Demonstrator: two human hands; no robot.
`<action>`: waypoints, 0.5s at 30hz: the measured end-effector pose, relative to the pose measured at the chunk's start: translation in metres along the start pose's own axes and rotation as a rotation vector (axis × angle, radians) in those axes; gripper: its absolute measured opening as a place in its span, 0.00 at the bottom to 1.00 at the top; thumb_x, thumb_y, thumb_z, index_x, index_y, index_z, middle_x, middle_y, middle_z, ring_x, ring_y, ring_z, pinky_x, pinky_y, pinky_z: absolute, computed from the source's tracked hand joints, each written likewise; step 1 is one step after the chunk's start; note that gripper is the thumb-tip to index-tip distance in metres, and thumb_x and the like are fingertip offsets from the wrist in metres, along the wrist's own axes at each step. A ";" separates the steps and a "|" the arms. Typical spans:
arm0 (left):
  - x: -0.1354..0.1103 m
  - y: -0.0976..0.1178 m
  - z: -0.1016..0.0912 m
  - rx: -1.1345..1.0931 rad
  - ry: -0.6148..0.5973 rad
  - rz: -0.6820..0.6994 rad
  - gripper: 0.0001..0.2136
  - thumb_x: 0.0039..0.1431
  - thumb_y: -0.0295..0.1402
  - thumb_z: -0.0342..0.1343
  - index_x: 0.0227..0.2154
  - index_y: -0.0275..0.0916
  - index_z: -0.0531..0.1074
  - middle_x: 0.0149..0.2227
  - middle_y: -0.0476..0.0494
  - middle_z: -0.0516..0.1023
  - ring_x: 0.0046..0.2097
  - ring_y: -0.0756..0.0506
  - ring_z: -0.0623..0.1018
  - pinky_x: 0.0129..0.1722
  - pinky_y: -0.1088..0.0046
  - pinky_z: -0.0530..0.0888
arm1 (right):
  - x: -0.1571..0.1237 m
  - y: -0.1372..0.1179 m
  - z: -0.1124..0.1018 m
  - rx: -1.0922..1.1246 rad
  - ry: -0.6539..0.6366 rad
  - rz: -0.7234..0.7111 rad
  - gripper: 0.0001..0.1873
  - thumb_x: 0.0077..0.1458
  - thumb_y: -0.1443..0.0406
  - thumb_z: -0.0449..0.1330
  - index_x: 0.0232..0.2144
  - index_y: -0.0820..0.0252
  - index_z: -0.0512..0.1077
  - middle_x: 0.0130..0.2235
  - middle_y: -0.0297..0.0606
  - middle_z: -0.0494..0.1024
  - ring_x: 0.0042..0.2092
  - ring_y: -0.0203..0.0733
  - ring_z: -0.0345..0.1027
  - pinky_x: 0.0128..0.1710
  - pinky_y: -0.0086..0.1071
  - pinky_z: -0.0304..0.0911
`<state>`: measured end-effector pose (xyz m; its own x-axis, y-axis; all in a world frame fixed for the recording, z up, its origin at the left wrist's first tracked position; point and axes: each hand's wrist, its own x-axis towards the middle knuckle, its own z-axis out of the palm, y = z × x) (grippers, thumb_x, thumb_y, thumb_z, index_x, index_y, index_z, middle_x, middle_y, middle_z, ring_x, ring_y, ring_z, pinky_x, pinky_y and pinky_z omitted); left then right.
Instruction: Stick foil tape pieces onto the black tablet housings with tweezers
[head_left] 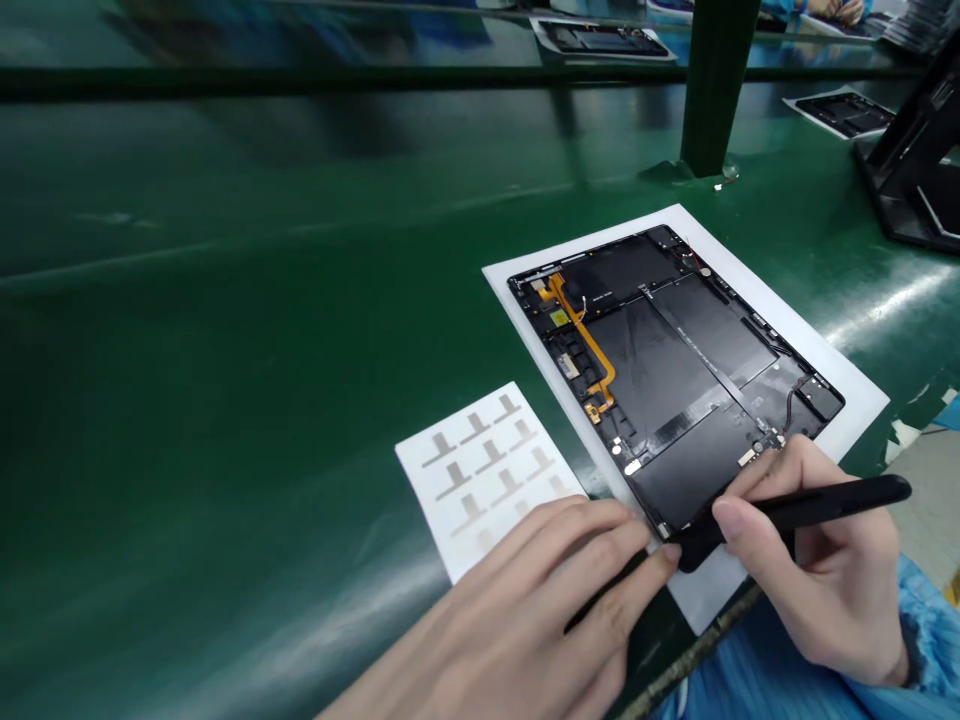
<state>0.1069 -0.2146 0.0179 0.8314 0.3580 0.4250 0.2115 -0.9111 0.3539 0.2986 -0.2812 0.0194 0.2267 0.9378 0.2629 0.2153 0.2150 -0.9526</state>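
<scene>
An opened tablet housing (694,335) lies on a white sheet (847,385), its black batteries and an orange flex cable (596,350) exposed. My right hand (817,570) grips a slim black hand tool (832,502) whose left end meets my left fingertips at the tablet's near corner. My left hand (555,590) is bent in a pinch at that corner; a dark strip shows between its fingers, and I cannot tell what it is. Partly beneath my left hand, a white card (435,500) carries several grey T-shaped adhesive pieces (491,455).
A green post (716,90) rises from the green bench (225,400). A small wired part (725,185) lies by its foot. A black stand (919,170) is at the right. Other tablet housings (844,112) sit farther back. Another person's hands (836,10) show at the top.
</scene>
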 end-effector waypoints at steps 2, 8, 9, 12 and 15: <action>-0.004 -0.002 -0.001 0.001 0.002 -0.025 0.15 0.68 0.22 0.42 0.49 0.38 0.71 0.45 0.45 0.74 0.52 0.45 0.69 0.53 0.72 0.71 | 0.000 -0.001 0.000 0.012 0.048 -0.004 0.10 0.60 0.73 0.61 0.28 0.57 0.68 0.26 0.29 0.70 0.27 0.33 0.64 0.24 0.25 0.59; -0.008 0.001 -0.002 0.040 -0.003 -0.104 0.20 0.64 0.17 0.42 0.53 0.38 0.69 0.52 0.41 0.67 0.56 0.43 0.66 0.57 0.67 0.69 | -0.001 -0.001 0.001 -0.023 0.068 0.041 0.14 0.62 0.71 0.60 0.24 0.58 0.64 0.24 0.27 0.66 0.24 0.31 0.60 0.22 0.25 0.55; -0.008 0.002 -0.002 0.034 0.002 -0.117 0.20 0.64 0.17 0.42 0.53 0.39 0.69 0.53 0.41 0.66 0.57 0.42 0.65 0.58 0.66 0.68 | -0.002 -0.001 0.001 -0.030 0.067 0.047 0.15 0.62 0.71 0.60 0.24 0.58 0.64 0.23 0.27 0.66 0.24 0.31 0.59 0.22 0.25 0.55; -0.006 0.003 -0.001 0.033 0.011 -0.120 0.20 0.64 0.16 0.42 0.52 0.39 0.70 0.54 0.41 0.65 0.59 0.41 0.64 0.59 0.65 0.66 | -0.001 -0.001 0.002 -0.040 0.058 0.058 0.15 0.62 0.69 0.60 0.24 0.58 0.63 0.23 0.27 0.66 0.23 0.31 0.59 0.22 0.25 0.55; -0.006 0.002 0.003 0.041 0.038 -0.109 0.20 0.65 0.17 0.41 0.51 0.39 0.70 0.53 0.42 0.66 0.58 0.42 0.64 0.58 0.66 0.66 | 0.000 -0.001 0.002 -0.044 0.051 0.047 0.15 0.62 0.69 0.60 0.24 0.58 0.63 0.23 0.27 0.66 0.22 0.30 0.59 0.20 0.24 0.55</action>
<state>0.1033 -0.2191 0.0137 0.7825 0.4621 0.4173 0.3211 -0.8737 0.3655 0.2969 -0.2811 0.0199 0.2856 0.9313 0.2263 0.2443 0.1575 -0.9568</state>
